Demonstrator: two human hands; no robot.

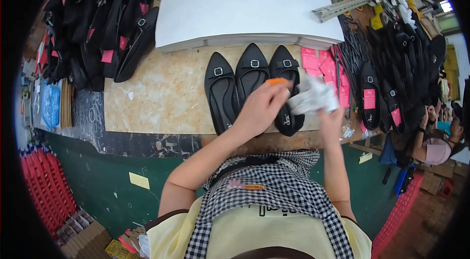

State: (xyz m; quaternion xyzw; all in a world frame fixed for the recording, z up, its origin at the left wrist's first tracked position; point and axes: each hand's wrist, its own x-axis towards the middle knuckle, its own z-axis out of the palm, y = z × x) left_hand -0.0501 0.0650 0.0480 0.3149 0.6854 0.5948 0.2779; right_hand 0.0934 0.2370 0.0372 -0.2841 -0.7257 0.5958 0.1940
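Observation:
Three black pointed flats with square buckles stand side by side on the table: a left shoe, a middle shoe and a right shoe. My left hand is over the middle and right shoes, its fingers bent together. A small orange piece shows at its fingertips; whether it is held or worn I cannot tell. White crumpled material, cloth or paper, is in my right hand, beside and partly over the right shoe. That hand and the material are blurred by motion.
A thick stack of white sheets lies behind the shoes, with a metal angle bar on its right corner. Black shoes with pink tags pile up at left and right. Pink slips lie nearby. Another person sits at right.

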